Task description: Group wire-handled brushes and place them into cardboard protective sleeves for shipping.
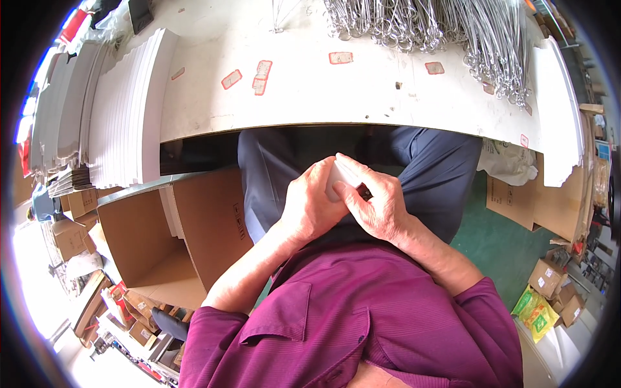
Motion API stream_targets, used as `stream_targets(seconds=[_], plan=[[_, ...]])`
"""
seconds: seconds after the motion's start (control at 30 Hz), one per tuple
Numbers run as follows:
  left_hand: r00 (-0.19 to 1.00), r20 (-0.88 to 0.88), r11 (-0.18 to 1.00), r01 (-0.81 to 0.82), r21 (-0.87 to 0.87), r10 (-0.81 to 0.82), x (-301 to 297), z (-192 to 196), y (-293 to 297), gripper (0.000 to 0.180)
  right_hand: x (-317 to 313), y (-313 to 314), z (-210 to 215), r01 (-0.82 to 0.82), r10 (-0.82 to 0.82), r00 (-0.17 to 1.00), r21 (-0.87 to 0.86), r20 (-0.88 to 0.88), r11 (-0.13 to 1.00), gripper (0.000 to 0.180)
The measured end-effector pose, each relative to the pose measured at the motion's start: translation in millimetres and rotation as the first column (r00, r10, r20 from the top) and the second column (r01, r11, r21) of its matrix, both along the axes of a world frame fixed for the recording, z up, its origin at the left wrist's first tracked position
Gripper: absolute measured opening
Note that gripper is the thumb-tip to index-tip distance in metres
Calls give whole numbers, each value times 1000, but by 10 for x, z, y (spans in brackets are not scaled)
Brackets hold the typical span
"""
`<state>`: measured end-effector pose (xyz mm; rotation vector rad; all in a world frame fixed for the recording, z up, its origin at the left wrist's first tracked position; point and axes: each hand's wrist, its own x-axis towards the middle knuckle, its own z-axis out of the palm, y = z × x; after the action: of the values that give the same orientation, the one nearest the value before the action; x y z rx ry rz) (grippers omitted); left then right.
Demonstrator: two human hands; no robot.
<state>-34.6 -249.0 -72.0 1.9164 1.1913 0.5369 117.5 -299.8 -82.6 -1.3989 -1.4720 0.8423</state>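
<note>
Head view: beside the worktable [291, 107], left hand [313, 202] and right hand [381, 208] pinch a whitish block [341, 172], its visible length tableward.

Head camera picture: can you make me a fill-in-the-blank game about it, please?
1. The small pale object is held by the right hand and the ____ hand.
2. The looped metal wires lie more to the person's ____ than to their left.
3. The labels on the table have ____ borders.

Missing words: left; right; red.
</note>
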Motion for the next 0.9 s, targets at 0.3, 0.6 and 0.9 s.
stream_targets(seconds=[0.3, 0.6, 0.9], plan=[[1000, 8, 1000, -16, -14, 16, 3, -19, 21, 48, -99, -23, 41, 26, -40, 993, -126, -110, 992, 49], [996, 45, 997, -79, 8, 79, -4, -60, 40, 47, -163, 29, -32, 35, -37, 994, -20, -102, 999, 49], [994, -106, 1000, -23, -2, 23, 4, 12, 28, 48, -84, 23, -30, 2, -19, 989, -116, -146, 993, 41]])
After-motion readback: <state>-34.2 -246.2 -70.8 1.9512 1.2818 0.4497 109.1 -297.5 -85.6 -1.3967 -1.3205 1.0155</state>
